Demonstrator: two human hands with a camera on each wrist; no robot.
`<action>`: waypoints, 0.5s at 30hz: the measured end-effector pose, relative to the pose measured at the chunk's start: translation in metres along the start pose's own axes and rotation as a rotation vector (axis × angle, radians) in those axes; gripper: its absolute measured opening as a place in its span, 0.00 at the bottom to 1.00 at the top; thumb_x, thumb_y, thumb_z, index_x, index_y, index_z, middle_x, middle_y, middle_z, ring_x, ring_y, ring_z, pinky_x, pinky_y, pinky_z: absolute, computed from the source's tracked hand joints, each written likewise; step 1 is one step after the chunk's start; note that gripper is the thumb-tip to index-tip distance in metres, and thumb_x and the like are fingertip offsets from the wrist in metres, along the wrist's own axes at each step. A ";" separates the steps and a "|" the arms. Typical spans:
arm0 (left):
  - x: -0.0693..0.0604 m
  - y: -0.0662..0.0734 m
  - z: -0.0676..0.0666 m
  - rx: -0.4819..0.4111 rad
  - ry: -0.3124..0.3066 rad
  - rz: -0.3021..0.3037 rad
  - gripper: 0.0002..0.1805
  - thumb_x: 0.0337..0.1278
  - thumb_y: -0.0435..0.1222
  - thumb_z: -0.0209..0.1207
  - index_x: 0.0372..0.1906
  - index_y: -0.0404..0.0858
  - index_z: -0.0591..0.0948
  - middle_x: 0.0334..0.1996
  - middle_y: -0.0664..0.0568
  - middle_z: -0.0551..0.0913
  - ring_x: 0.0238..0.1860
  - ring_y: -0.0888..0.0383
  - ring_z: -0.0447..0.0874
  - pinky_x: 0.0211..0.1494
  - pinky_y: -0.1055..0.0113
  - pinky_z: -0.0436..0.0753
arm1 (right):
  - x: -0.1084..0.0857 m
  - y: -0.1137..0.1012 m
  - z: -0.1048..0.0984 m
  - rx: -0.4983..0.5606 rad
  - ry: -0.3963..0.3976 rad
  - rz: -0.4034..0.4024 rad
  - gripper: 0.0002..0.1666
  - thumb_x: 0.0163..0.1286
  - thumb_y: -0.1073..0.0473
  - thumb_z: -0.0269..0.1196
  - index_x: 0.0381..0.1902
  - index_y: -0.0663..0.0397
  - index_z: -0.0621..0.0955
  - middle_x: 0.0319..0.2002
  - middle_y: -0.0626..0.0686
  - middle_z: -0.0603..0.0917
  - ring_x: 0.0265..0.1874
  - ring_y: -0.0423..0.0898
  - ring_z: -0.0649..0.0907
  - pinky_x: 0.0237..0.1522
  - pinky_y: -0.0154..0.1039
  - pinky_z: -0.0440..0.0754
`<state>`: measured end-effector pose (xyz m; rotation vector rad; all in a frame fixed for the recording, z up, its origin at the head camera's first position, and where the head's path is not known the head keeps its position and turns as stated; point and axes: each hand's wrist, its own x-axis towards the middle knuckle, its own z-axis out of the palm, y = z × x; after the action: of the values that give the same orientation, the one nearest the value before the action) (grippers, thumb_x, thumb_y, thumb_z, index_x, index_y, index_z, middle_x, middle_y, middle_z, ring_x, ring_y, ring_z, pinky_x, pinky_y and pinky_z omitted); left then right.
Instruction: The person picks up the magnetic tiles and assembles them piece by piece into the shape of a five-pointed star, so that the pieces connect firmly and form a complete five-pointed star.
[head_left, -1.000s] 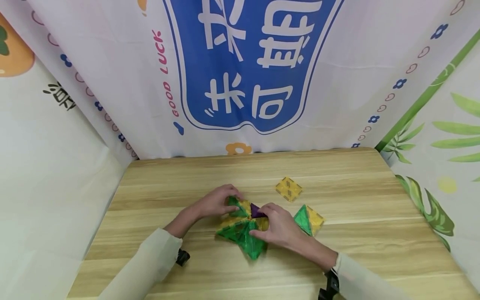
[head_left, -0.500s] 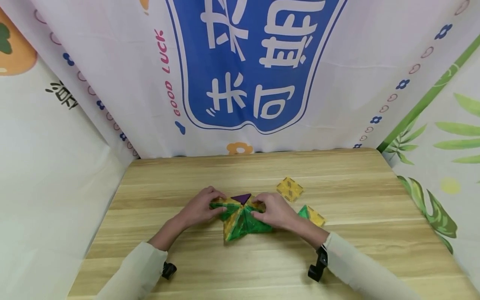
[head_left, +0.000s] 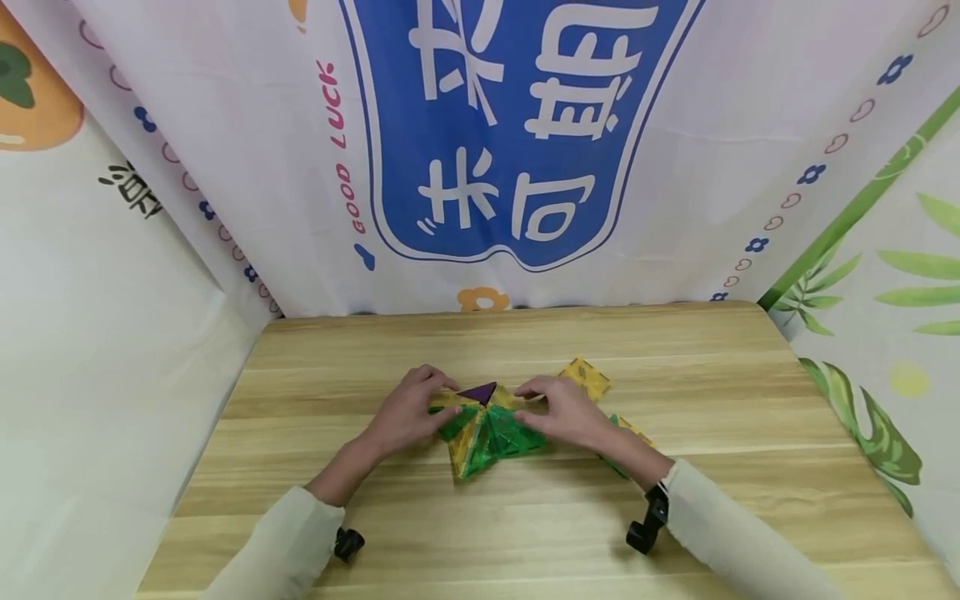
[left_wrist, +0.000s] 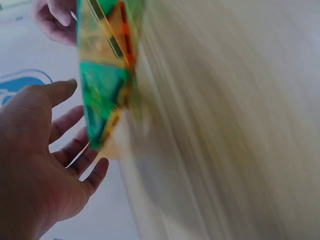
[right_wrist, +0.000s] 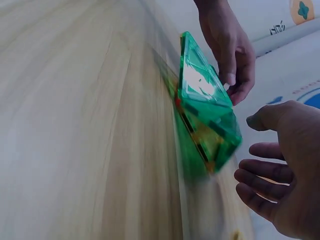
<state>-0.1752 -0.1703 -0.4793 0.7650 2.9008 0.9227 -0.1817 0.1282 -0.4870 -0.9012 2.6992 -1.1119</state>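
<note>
Between my two hands, a star-like build of green and yellow translucent magnetic tiles [head_left: 491,437] stands on the table, with a purple triangle tile [head_left: 478,392] at its far side. My left hand [head_left: 408,408] is at its left; in the left wrist view the thumb is apart, with loosely spread fingers [left_wrist: 75,148] by a green tip, and contact is unclear. On the other side, my right hand [head_left: 566,410] has its fingers relaxed. The right wrist view shows a small gap between those fingers [right_wrist: 262,172] and the green tiles [right_wrist: 202,82].
A yellow square tile [head_left: 588,377] lies behind my right hand, partly covered. Beside my right wrist are a green triangle tile [head_left: 617,467] and a yellow tile [head_left: 636,431], mostly hidden. Printed cloth [head_left: 660,208] walls the wooden table [head_left: 337,350] at back and sides.
The tile build turned, bringing the purple triangle from its right to its far side, and shifted slightly left and away. My right hand came off the build; my left hand's fingers loosened.
</note>
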 end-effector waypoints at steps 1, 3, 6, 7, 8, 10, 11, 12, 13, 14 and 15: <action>0.002 0.006 0.001 -0.014 -0.001 0.010 0.18 0.69 0.41 0.70 0.58 0.36 0.86 0.54 0.44 0.82 0.58 0.45 0.79 0.57 0.48 0.83 | -0.004 0.002 -0.003 -0.003 0.006 0.002 0.22 0.73 0.54 0.71 0.58 0.62 0.86 0.54 0.59 0.89 0.52 0.56 0.89 0.54 0.52 0.88; 0.008 0.018 0.005 -0.044 -0.003 0.031 0.19 0.70 0.41 0.69 0.59 0.35 0.86 0.55 0.44 0.82 0.59 0.45 0.80 0.59 0.49 0.84 | -0.011 0.007 -0.010 -0.004 0.011 0.012 0.21 0.73 0.55 0.71 0.58 0.62 0.86 0.54 0.59 0.89 0.52 0.56 0.89 0.53 0.52 0.88; 0.018 0.038 0.012 -0.088 -0.026 0.072 0.19 0.72 0.40 0.68 0.60 0.34 0.85 0.56 0.44 0.83 0.56 0.47 0.83 0.56 0.52 0.85 | -0.025 0.016 -0.020 -0.028 0.024 0.028 0.21 0.72 0.56 0.72 0.57 0.62 0.87 0.53 0.58 0.89 0.51 0.56 0.89 0.53 0.52 0.88; 0.021 0.045 0.015 -0.107 -0.042 0.082 0.20 0.72 0.40 0.68 0.61 0.35 0.85 0.57 0.43 0.83 0.55 0.46 0.84 0.55 0.53 0.86 | -0.029 0.019 -0.023 -0.031 0.028 0.032 0.21 0.72 0.56 0.73 0.57 0.62 0.87 0.52 0.58 0.89 0.50 0.56 0.89 0.52 0.52 0.88; 0.025 0.051 0.018 -0.128 -0.056 0.087 0.20 0.72 0.40 0.68 0.61 0.35 0.84 0.58 0.42 0.83 0.55 0.46 0.84 0.55 0.53 0.86 | -0.034 0.023 -0.026 -0.034 0.031 0.035 0.21 0.72 0.56 0.73 0.57 0.62 0.87 0.52 0.58 0.89 0.50 0.56 0.88 0.52 0.52 0.88; 0.031 0.064 0.023 -0.171 -0.099 0.092 0.21 0.72 0.41 0.67 0.64 0.36 0.83 0.59 0.41 0.83 0.56 0.45 0.85 0.56 0.53 0.86 | -0.042 0.029 -0.032 -0.047 0.041 0.046 0.20 0.71 0.57 0.73 0.56 0.62 0.87 0.51 0.58 0.89 0.49 0.55 0.88 0.50 0.52 0.89; 0.033 0.069 0.025 -0.195 -0.122 0.090 0.22 0.73 0.41 0.67 0.65 0.37 0.82 0.61 0.40 0.83 0.57 0.44 0.85 0.56 0.53 0.86 | -0.046 0.031 -0.035 -0.050 0.043 0.051 0.20 0.71 0.57 0.73 0.56 0.62 0.87 0.50 0.58 0.89 0.49 0.55 0.88 0.49 0.52 0.89; 0.036 0.075 0.028 -0.221 -0.149 0.085 0.23 0.73 0.41 0.67 0.67 0.38 0.81 0.62 0.40 0.83 0.58 0.43 0.84 0.58 0.52 0.86 | -0.051 0.034 -0.037 -0.055 0.045 0.058 0.20 0.71 0.58 0.74 0.56 0.62 0.87 0.50 0.58 0.89 0.48 0.55 0.88 0.48 0.51 0.89; 0.039 0.080 0.031 -0.253 -0.174 0.081 0.24 0.73 0.41 0.67 0.68 0.38 0.80 0.63 0.40 0.82 0.61 0.42 0.84 0.61 0.51 0.85 | -0.055 0.036 -0.040 -0.061 0.050 0.068 0.19 0.70 0.58 0.74 0.55 0.61 0.87 0.49 0.57 0.89 0.48 0.54 0.88 0.47 0.50 0.89; 0.042 0.085 0.034 -0.280 -0.198 0.077 0.25 0.73 0.41 0.67 0.69 0.38 0.80 0.64 0.40 0.81 0.62 0.42 0.84 0.62 0.50 0.85 | -0.060 0.039 -0.042 -0.074 0.053 0.076 0.19 0.70 0.57 0.74 0.55 0.60 0.87 0.49 0.56 0.89 0.47 0.53 0.88 0.46 0.49 0.89; 0.044 0.090 0.038 -0.307 -0.225 0.073 0.26 0.73 0.40 0.66 0.70 0.38 0.79 0.65 0.40 0.81 0.63 0.42 0.83 0.63 0.50 0.85 | -0.064 0.042 -0.044 -0.084 0.057 0.084 0.19 0.70 0.57 0.74 0.54 0.59 0.87 0.48 0.55 0.89 0.46 0.52 0.88 0.45 0.48 0.89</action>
<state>-0.1682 -0.0662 -0.4555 0.8858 2.4765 1.1685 -0.1622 0.2144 -0.4915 -0.7705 2.8202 -1.0295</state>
